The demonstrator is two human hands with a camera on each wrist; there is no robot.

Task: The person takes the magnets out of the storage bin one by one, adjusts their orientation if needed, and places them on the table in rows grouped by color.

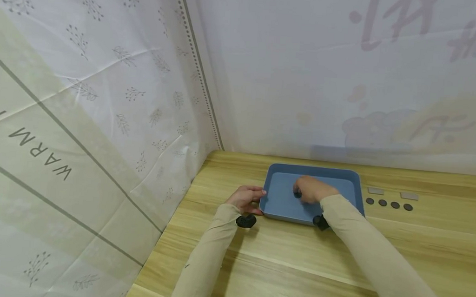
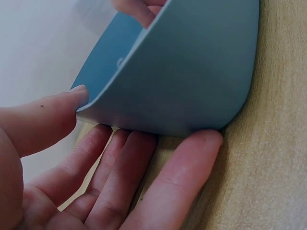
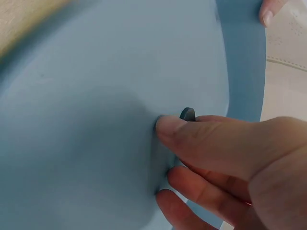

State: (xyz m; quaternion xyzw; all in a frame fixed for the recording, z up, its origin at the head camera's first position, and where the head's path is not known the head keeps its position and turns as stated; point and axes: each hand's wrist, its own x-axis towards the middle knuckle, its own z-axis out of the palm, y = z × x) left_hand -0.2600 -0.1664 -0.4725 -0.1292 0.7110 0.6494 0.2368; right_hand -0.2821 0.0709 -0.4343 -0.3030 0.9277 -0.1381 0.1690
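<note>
A blue rectangular tray (image 1: 279,207) lies on the wooden table. At its left end my left hand (image 1: 247,198) grips the wall. In the left wrist view the thumb (image 2: 81,95) is hooked over the rim, while the fingertips touch the outside low down by the table. My right hand (image 1: 313,190) reaches into the tray and pinches a small dark disc (image 3: 188,114) between thumb and fingers. Only the disc's edge shows above the thumb in the right wrist view; the rest is hidden. The fingertips are right at the tray floor.
To the right of the tray several dark round discs (image 1: 395,205) stand in a row. Behind them lie two flat grey rectangular pieces (image 1: 409,196). A printed cloth (image 1: 152,114) hangs along the left and back edges of the table (image 1: 270,272).
</note>
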